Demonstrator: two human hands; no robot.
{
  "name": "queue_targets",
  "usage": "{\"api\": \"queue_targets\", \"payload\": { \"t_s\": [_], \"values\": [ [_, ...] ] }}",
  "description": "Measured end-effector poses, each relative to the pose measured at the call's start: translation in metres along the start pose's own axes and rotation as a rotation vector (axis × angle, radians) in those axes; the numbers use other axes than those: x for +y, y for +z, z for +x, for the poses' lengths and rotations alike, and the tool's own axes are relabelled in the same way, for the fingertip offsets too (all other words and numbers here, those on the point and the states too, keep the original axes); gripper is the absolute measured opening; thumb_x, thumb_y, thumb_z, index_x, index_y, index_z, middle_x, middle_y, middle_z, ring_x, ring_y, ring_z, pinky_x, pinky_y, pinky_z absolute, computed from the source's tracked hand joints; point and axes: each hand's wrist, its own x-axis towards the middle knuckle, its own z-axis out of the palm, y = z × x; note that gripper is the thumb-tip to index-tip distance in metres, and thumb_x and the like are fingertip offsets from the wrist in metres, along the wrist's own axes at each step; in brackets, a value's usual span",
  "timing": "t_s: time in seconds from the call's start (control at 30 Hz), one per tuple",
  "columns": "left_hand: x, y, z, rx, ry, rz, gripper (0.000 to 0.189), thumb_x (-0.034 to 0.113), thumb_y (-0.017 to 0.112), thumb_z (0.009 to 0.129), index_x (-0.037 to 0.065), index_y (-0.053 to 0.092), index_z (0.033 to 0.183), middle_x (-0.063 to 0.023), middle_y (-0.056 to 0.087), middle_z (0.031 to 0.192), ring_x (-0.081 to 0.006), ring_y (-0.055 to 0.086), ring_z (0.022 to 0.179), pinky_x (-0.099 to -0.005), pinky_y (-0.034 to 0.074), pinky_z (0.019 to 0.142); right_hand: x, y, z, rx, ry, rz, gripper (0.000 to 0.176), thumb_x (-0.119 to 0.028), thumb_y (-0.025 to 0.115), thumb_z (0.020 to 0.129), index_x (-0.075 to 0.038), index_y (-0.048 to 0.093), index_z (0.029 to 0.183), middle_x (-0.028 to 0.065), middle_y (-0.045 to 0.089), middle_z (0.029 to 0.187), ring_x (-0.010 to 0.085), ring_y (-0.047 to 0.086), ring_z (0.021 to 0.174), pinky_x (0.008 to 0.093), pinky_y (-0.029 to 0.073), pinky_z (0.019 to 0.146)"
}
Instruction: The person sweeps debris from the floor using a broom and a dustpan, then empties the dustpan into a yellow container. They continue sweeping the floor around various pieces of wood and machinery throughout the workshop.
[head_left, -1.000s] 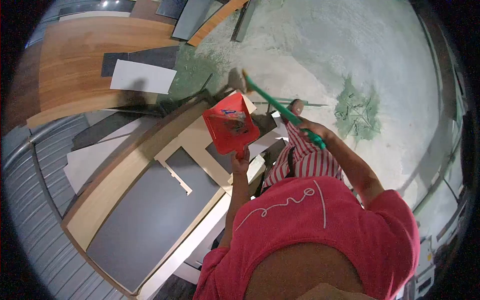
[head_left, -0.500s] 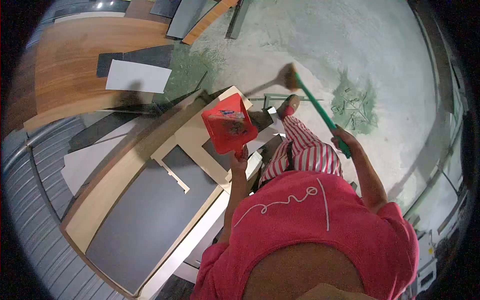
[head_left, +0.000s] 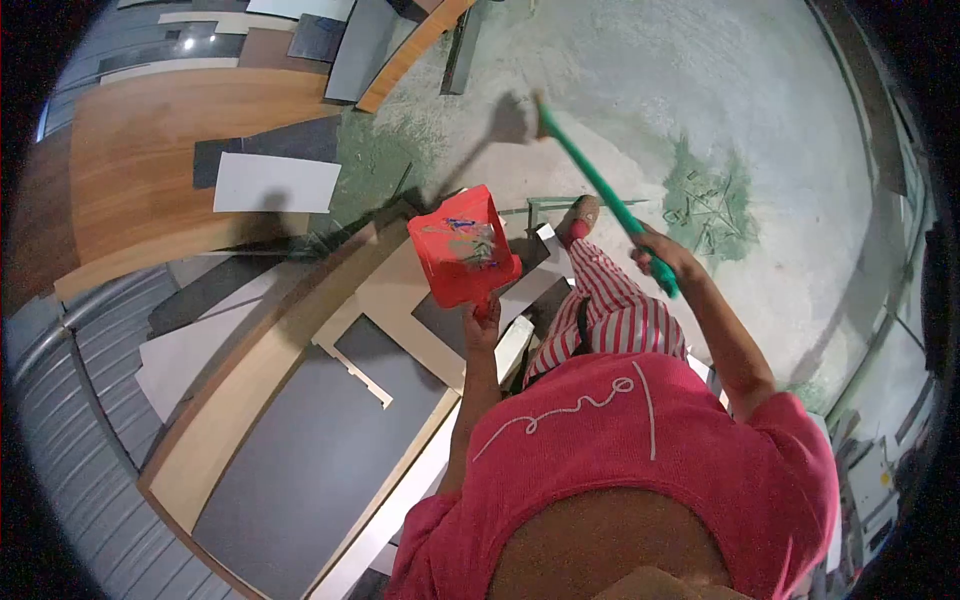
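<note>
A red dustpan (head_left: 446, 272) is held out by its short handle in my left hand (head_left: 484, 316), whose fingers are wrapped round it. Bits of dirt and debris (head_left: 474, 245) lie in the pan. My right hand (head_left: 666, 254) is closed round the lower end of a long green handle, that of a hand broom (head_left: 598, 182). Its far end is raised over the floor and smeared by motion, with a shadow beside it. The dustpan hangs above a pale wooden frame (head_left: 400, 335) at my left.
Brown wood-look boards (head_left: 200, 110) and a white sheet (head_left: 277, 183) lie at the upper left. A grey panel (head_left: 320, 440) sits within the wooden frame. Green patches with scraps (head_left: 708, 205) mark the concrete floor (head_left: 780, 120). My shoe (head_left: 583, 212) is beside a thin green metal bar.
The broom has swung left and farther forward, and my right hand moved slightly left with it. The dustpan stays in my left hand, its angle slightly changed.
</note>
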Motion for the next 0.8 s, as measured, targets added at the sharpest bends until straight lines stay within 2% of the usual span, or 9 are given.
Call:
{"api": "queue_targets", "payload": {
  "t_s": [0.17, 0.37, 0.43, 0.47, 0.5, 0.57, 0.6, 0.73, 0.8],
  "values": [
    [0.004, 0.018, -0.011, 0.046, 0.039, 0.004, 0.039, 0.009, 0.053, 0.066, -0.002, 0.044, 0.103, -0.0162, 0.054, 0.096, -0.0275, 0.056, 0.082, -0.037, 0.048, 0.073, -0.028, 0.05, 0.136, -0.336, -0.081, 0.111, 0.019, -0.023, 0.044, 0.08, -0.009, 0.038, 0.09, -0.0019, 0.041, 0.054, 0.0065, 0.04, 0.042, 0.0176, 0.033, 0.036],
    [0.002, 0.024, -0.025, -0.034, -0.021, -0.077, 0.04, 0.006, 0.052, 0.065, -0.003, 0.045, 0.103, -0.0162, 0.054, 0.097, -0.0289, 0.054, 0.086, -0.0388, 0.047, 0.077, -0.046, 0.052, 0.258, -0.242, 0.212, 0.304, 0.016, -0.023, 0.046, 0.079, -0.008, 0.042, 0.075, -0.0001, 0.044, 0.05, 0.0103, 0.042, 0.039, 0.0209, 0.035, 0.035],
    [0.0, 0.014, -0.027, -0.078, -0.001, -0.068, 0.04, 0.005, 0.052, 0.065, -0.003, 0.044, 0.103, -0.0161, 0.054, 0.097, -0.029, 0.054, 0.087, -0.0389, 0.047, 0.077, -0.036, 0.012, 0.253, -0.128, 0.179, 0.43, 0.017, -0.026, 0.047, 0.079, -0.009, 0.046, 0.073, -0.0001, 0.046, 0.051, 0.011, 0.043, 0.039, 0.0223, 0.036, 0.034],
    [0.0, -0.001, -0.021, -0.084, -0.034, -0.067, 0.04, 0.006, 0.053, 0.065, -0.003, 0.044, 0.103, -0.016, 0.054, 0.097, -0.0295, 0.054, 0.087, -0.0391, 0.047, 0.077, -0.035, 0.004, 0.21, 0.04, -0.081, 0.246, 0.019, -0.028, 0.048, 0.079, -0.009, 0.048, 0.079, -0.0005, 0.047, 0.053, 0.01, 0.044, 0.04, 0.0212, 0.036, 0.034],
    [-0.002, -0.01, -0.019, -0.091, -0.068, -0.068, 0.039, 0.007, 0.053, 0.066, -0.002, 0.044, 0.104, -0.0158, 0.054, 0.096, -0.03, 0.054, 0.086, -0.0393, 0.047, 0.076, -0.022, -0.032, 0.206, 0.011, -0.041, 0.392, 0.024, -0.026, 0.051, 0.078, -0.004, 0.043, 0.071, 0.003, 0.048, 0.052, 0.0105, 0.047, 0.038, 0.0197, 0.041, 0.033],
    [-0.009, 0.002, -0.029, -0.04, -0.053, -0.027, 0.04, 0.008, 0.054, 0.067, -0.001, 0.045, 0.104, -0.0157, 0.054, 0.097, -0.0304, 0.054, 0.086, -0.0393, 0.047, 0.076, -0.015, -0.056, 0.125, -0.053, -0.225, 0.209, 0.029, -0.03, 0.047, 0.08, -0.008, 0.043, 0.061, -0.0004, 0.045, 0.048, 0.0081, 0.041, 0.033, 0.0184, 0.032, 0.027],
    [-0.012, 0.007, -0.034, 0.016, -0.036, 0.022, 0.04, 0.009, 0.054, 0.067, 0.0, 0.045, 0.105, -0.0155, 0.054, 0.097, -0.0307, 0.054, 0.086, -0.0394, 0.047, 0.076, -0.007, -0.077, 0.105, -0.036, -0.026, 0.384, 0.03, -0.031, 0.046, 0.08, -0.008, 0.042, 0.061, -0.0015, 0.042, 0.046, 0.0082, 0.038, 0.031, 0.0193, 0.029, 0.026],
    [-0.018, -0.032, -0.011, -0.021, -0.076, -0.003, 0.039, 0.013, 0.056, 0.069, 0.001, 0.045, 0.104, -0.0147, 0.055, 0.095, -0.0309, 0.054, 0.086, -0.0394, 0.048, 0.075, 0.031, -0.133, 0.014, 0.051, -0.069, 0.853, 0.028, -0.028, 0.046, 0.081, -0.005, 0.04, 0.066, -0.0023, 0.038, 0.047, 0.0068, 0.036, 0.035, 0.0168, 0.032, 0.03],
    [-0.021, -0.014, -0.019, -0.071, -0.092, 0.053, 0.037, 0.013, 0.056, 0.068, 0.002, 0.046, 0.102, -0.0131, 0.056, 0.092, -0.0302, 0.055, 0.084, -0.0387, 0.048, 0.075, 0.057, -0.165, -0.02, 0.075, -0.116, 0.672, 0.028, -0.028, 0.043, 0.082, -0.009, 0.036, 0.063, -0.0035, 0.035, 0.049, 0.0058, 0.034, 0.037, 0.0162, 0.031, 0.031]
  ]
}}
